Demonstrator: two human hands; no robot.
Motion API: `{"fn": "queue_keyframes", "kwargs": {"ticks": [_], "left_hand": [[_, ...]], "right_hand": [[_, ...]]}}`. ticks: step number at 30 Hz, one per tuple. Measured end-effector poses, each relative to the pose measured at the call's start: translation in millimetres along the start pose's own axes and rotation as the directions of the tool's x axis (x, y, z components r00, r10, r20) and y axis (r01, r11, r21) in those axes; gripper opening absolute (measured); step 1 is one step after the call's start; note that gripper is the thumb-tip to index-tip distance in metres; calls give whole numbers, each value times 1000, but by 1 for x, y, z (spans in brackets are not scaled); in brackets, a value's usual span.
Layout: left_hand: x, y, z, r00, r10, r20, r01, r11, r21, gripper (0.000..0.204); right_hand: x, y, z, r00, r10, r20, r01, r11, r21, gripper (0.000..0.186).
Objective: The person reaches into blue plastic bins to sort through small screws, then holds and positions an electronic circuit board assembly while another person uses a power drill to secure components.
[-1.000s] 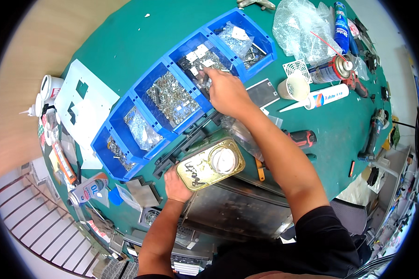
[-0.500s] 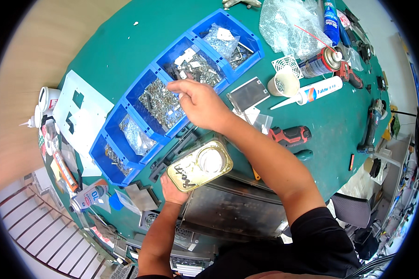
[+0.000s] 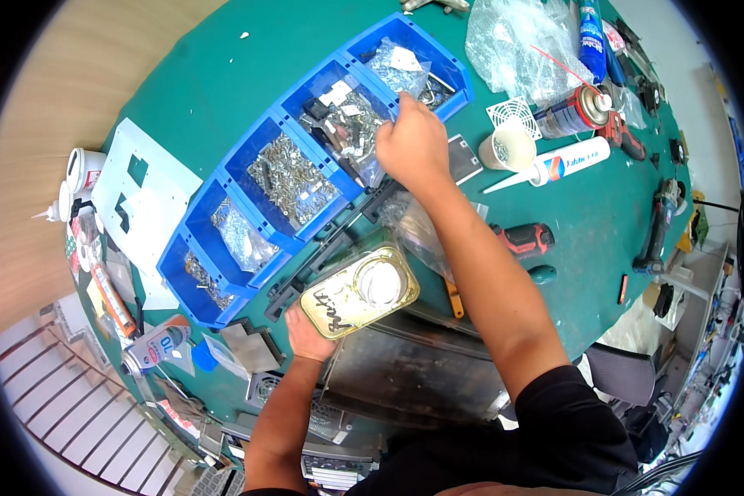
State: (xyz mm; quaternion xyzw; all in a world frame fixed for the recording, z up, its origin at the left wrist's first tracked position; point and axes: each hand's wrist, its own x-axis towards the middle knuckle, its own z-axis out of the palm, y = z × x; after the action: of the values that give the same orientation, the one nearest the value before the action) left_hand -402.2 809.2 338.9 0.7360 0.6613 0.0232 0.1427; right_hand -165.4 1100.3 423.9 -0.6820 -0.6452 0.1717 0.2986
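Note:
My right hand (image 3: 415,147) is closed, thumb and fingers pressed together, over the near edge of the blue bin row (image 3: 360,188) at the two far-right bins. What it holds, if anything, is hidden. My left hand (image 3: 307,336) lies against the near left side of a rectangular metal tin (image 3: 345,307) with handwriting and a round silvery lid (image 3: 381,283); its fingers are mostly hidden by the tin. Just left of the right hand, one bin holds mixed small hardware and dark pieces (image 3: 339,136). The bin beside it is full of loose screws (image 3: 289,178).
A clear plastic bag (image 3: 413,225) lies under my right forearm. To the right are a white cup (image 3: 508,147), a sealant tube (image 3: 566,162), a spray can (image 3: 572,113) and a red-black power tool (image 3: 525,239). A dark metal panel (image 3: 405,372) is nearest me.
My right hand has moved right and away from me, from the screw bin to the far-right bins. The clear bag is now more exposed. My left hand and the tin have barely moved.

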Motion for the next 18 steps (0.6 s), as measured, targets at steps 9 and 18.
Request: {"fn": "queue_keyframes", "kwargs": {"ticks": [9,18], "left_hand": [[10,17,-15,997,-73,33,76,988,-132,54],[13,22,-20,993,-107,46,113,978,-175,51]], "right_hand": [[-16,-22,-10,969,0,245,-29,993,112,45],[-29,-21,-31,879,-35,476,-78,973,217,44]]}}
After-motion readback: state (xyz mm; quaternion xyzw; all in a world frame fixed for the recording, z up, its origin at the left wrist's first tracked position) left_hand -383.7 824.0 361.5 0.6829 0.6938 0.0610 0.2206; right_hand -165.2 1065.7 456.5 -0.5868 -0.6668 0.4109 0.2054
